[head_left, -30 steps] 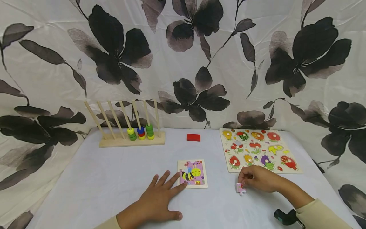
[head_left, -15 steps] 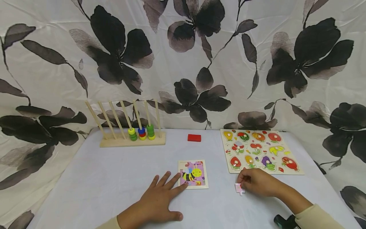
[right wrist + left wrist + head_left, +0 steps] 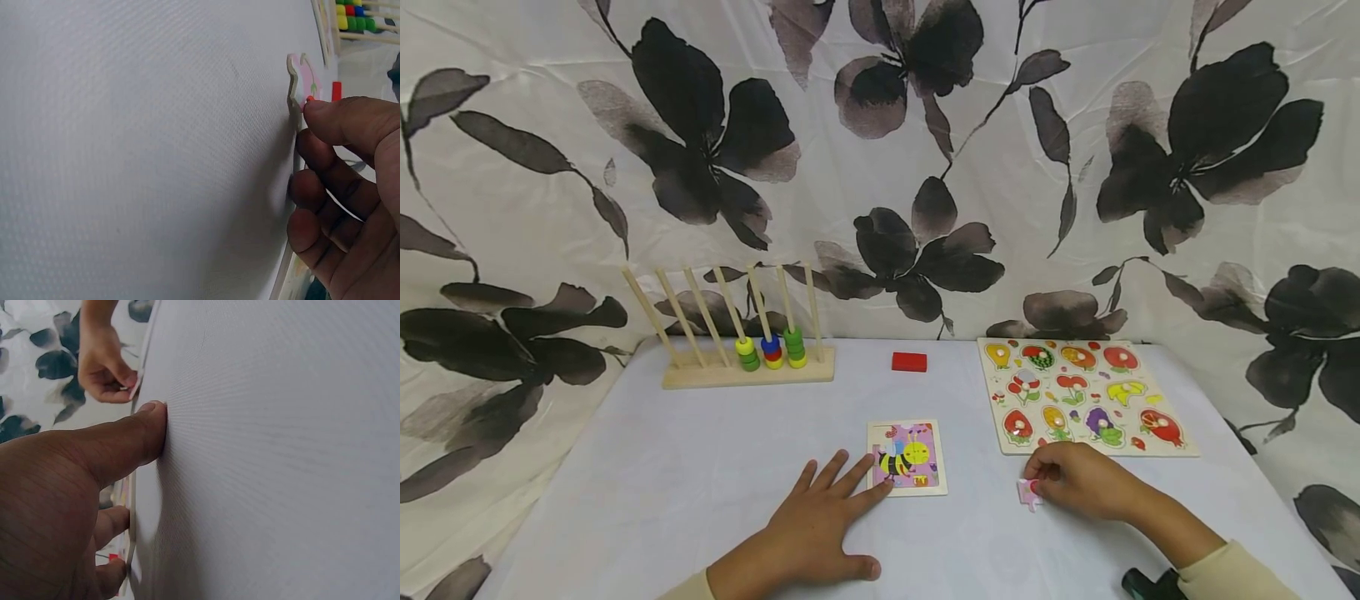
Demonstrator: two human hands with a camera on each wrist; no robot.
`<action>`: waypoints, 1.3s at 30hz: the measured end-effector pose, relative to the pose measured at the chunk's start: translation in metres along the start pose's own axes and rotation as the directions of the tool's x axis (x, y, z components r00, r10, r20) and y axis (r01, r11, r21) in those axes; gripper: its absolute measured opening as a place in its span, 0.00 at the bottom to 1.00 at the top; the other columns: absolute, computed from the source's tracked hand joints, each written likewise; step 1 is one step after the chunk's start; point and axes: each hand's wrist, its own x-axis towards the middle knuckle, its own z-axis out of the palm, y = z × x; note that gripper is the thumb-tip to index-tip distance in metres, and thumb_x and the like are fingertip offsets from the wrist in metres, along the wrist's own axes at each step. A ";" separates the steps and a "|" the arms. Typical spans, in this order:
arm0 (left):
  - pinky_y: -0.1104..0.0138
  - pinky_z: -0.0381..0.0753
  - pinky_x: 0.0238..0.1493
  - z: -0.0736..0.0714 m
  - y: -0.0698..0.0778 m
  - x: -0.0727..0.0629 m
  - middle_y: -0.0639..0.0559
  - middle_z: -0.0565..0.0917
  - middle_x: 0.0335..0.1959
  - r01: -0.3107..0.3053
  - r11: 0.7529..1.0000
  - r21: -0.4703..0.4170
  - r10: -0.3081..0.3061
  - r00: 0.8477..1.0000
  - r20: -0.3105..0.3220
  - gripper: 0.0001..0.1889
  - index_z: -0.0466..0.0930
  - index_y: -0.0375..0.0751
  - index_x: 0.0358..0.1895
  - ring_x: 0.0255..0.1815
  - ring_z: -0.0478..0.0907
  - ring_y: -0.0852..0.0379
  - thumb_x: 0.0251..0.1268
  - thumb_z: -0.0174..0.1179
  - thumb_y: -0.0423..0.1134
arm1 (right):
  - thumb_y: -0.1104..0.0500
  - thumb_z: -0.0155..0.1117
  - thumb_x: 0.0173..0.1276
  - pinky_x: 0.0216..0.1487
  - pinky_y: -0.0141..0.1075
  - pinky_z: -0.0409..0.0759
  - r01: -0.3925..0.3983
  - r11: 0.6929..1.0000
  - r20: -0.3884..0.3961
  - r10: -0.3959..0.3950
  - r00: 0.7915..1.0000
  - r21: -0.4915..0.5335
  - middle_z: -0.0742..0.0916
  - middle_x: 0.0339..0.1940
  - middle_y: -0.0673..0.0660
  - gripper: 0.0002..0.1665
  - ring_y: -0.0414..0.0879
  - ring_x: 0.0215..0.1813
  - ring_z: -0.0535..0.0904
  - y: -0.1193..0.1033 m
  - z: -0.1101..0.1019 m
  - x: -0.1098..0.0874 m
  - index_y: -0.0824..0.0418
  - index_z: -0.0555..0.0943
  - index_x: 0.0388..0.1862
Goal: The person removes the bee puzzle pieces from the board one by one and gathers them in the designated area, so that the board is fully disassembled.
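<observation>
A pink jigsaw piece (image 3: 1027,493) with a red spot is pinched between the thumb and fingers of my right hand (image 3: 1075,479), low over the white cloth. The right wrist view shows the thumb on the edge of this jigsaw piece (image 3: 306,84), which is tilted there. My left hand (image 3: 820,525) lies spread with straight fingers, its fingertips on the left edge of a small framed bee puzzle (image 3: 930,458). In the left wrist view the thumb of the left hand (image 3: 56,487) touches the cloth.
A wooden fruit board (image 3: 1097,396) lies at the back right, just beyond the right hand. A red block (image 3: 909,362) sits at the back middle. At the back left stands a peg rack (image 3: 748,377) with coloured rings. A black object (image 3: 1150,585) is near the right sleeve.
The jigsaw piece has turned slightly in the right hand's fingers, and that hand has shifted a little toward the body. The left hand stays on the bee puzzle.
</observation>
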 end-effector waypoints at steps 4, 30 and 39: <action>0.32 0.40 0.73 0.001 0.000 0.000 0.57 0.50 0.84 0.011 1.000 -0.002 -0.011 1.000 0.002 0.50 0.61 0.72 0.79 0.83 0.41 0.39 0.48 0.64 0.77 | 0.63 0.72 0.66 0.42 0.34 0.79 -0.003 1.000 0.002 0.003 1.000 -0.013 0.84 0.34 0.37 0.11 0.34 0.39 0.76 -0.001 -0.001 -0.001 0.45 0.86 0.37; 0.32 0.41 0.74 0.002 0.000 -0.001 0.58 0.50 0.84 0.008 1.000 -0.008 -0.008 1.000 0.005 0.50 0.61 0.73 0.79 0.83 0.41 0.40 0.49 0.64 0.77 | 0.62 0.72 0.67 0.43 0.35 0.78 -0.004 0.999 -0.013 0.003 1.000 -0.054 0.82 0.34 0.36 0.10 0.34 0.39 0.75 -0.003 0.002 -0.002 0.44 0.85 0.37; 0.32 0.42 0.73 -0.001 -0.003 0.000 0.56 0.50 0.84 -0.011 1.000 -0.018 0.011 1.000 -0.005 0.51 0.61 0.72 0.79 0.83 0.43 0.38 0.48 0.66 0.76 | 0.59 0.74 0.66 0.45 0.37 0.80 -0.051 0.991 -0.112 0.036 0.993 -0.127 0.81 0.36 0.38 0.07 0.38 0.41 0.75 -0.018 -0.006 0.016 0.48 0.86 0.40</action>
